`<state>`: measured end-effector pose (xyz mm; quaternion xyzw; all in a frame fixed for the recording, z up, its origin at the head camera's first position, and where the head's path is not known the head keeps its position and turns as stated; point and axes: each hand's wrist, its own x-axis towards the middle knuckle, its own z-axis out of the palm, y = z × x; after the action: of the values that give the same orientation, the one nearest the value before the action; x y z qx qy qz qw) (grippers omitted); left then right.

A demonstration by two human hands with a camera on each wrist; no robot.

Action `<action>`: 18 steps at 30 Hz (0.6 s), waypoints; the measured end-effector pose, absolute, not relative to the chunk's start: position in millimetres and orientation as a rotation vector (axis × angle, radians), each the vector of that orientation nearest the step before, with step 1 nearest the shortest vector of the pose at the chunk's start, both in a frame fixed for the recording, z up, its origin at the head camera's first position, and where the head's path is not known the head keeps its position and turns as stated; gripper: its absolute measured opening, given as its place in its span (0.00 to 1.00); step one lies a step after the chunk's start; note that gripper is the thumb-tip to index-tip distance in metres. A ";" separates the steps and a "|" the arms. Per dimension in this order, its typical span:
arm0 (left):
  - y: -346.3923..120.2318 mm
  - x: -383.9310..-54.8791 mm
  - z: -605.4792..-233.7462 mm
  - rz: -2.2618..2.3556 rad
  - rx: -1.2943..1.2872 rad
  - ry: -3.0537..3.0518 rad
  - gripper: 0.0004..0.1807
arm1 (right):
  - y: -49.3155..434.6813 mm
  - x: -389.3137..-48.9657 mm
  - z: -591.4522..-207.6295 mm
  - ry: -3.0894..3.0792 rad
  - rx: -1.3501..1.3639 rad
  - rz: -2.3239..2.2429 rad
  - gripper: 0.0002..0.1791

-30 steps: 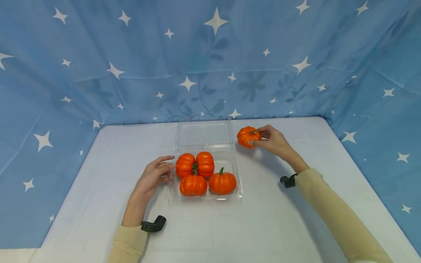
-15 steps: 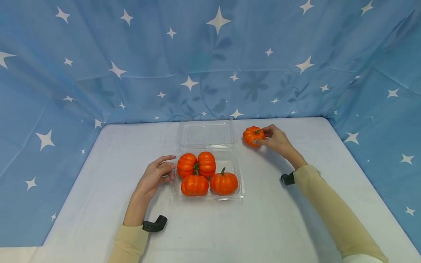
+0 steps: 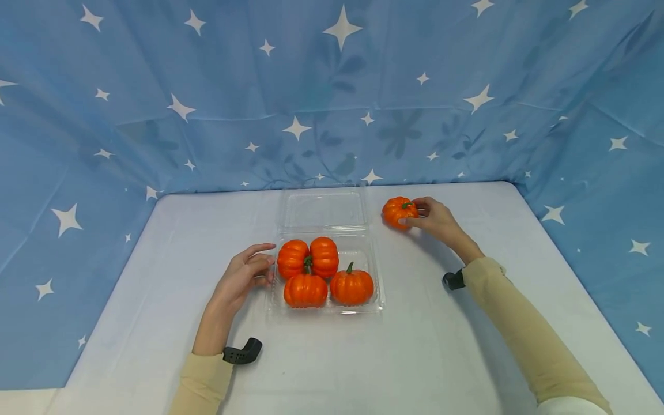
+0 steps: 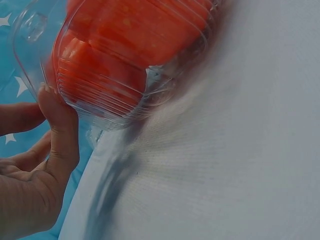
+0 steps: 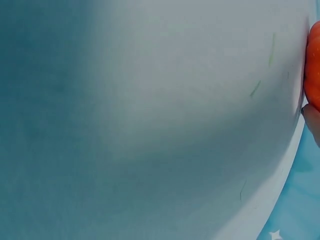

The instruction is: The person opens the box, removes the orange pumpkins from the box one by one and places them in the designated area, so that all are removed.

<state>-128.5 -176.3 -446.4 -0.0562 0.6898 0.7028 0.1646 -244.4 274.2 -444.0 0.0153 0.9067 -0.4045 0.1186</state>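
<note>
In the head view, a clear plastic clamshell box [image 3: 377, 276] lies open on the table with several small orange pumpkins [image 3: 305, 291] in its base; its front right pumpkin [image 3: 351, 287] stands with the stem up. My left hand [image 3: 238, 279] is at the box's left side, fingers loosely bent. A fingertip touches the clear wall in the left wrist view, where pumpkins [image 4: 100, 75] show through the plastic. My right hand [image 3: 440, 223] holds another orange pumpkin [image 3: 397, 212] with a green stem, right of the lid, between thumb and fingers. Only this pumpkin's edge [image 5: 314, 65] shows in the right wrist view.
The transparent lid [image 3: 324, 210] is folded back flat behind the base. White cloth covers the table [image 3: 332, 369], and a blue star-patterned curtain [image 3: 332, 115] hangs along its back and sides. Black wrist cameras [image 3: 242, 351] sit on both wrists.
My right hand has moved the held pumpkin slightly to the right, away from the lid, in the first half second; since then it stays nearly still. The left hand and box have not moved.
</note>
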 end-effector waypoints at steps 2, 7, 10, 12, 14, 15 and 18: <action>-176.8 -128.1 -446.7 2.001 -0.158 1.969 0.26 | 274.2 -244.1 -444.9 2.644 0.037 -1.178 0.46; -176.8 -128.0 -448.0 2.001 -0.154 1.965 0.26 | 274.1 -239.0 -443.1 2.604 0.026 -1.185 0.51; -176.3 -128.5 -448.4 2.006 -0.156 1.957 0.26 | 274.1 -233.9 -439.7 2.608 0.019 -1.203 0.52; -176.2 -129.0 -448.6 2.012 -0.156 1.955 0.26 | 273.6 -230.1 -436.5 2.631 0.016 -1.224 0.52; -176.6 -129.2 -448.8 2.017 -0.157 1.954 0.26 | 273.2 -226.2 -434.2 2.661 0.022 -1.261 0.51; -177.0 -129.1 -449.0 2.019 -0.157 1.955 0.26 | 272.6 -224.0 -433.2 2.673 0.029 -1.286 0.51; -177.5 -129.4 -448.2 2.020 -0.156 1.952 0.26 | 271.8 -217.5 -429.7 2.728 0.039 -1.364 0.49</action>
<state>-129.4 -177.5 -448.2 -0.0548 0.6845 0.7083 0.1635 -217.5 271.8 -429.7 0.0128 0.8935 -0.4466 0.0457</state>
